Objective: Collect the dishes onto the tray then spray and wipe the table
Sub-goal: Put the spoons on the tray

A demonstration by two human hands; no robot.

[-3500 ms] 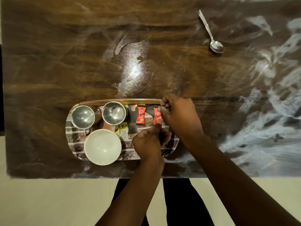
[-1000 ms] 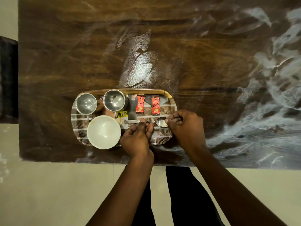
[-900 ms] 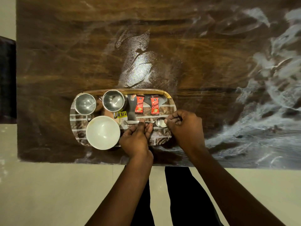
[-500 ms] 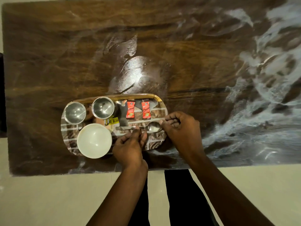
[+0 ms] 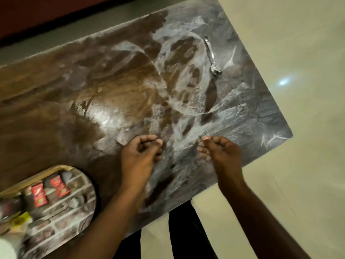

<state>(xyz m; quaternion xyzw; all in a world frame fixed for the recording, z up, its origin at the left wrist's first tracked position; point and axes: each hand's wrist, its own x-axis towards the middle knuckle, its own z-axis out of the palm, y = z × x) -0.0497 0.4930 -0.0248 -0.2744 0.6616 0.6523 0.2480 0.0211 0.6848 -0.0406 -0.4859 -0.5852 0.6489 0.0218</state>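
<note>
A steel spoon (image 5: pixel 212 57) lies on the brown and grey table (image 5: pixel 115 94), far right near the table's right edge. The oval tray (image 5: pixel 82 200) sits at the lower left, partly cut off by the frame. On it I see two red sachets (image 5: pixel 49 190) and the rim of a white bowl (image 5: pixel 7 249). My left hand (image 5: pixel 141 156) hovers over the table right of the tray, fingers loosely curled and holding nothing. My right hand (image 5: pixel 218 152) hangs beside it near the table's front edge, fingers apart and empty.
Pale tiled floor (image 5: pixel 289 128) surrounds the table on the right and front. A dark red wall (image 5: pixel 56 12) runs along the top left. My dark trouser legs (image 5: pixel 186 230) show below the table's edge.
Both hands have left the tray and the spoon laid on it, and moved right over the bare table. My view has swung right, so a second spoon at the far right shows.
</note>
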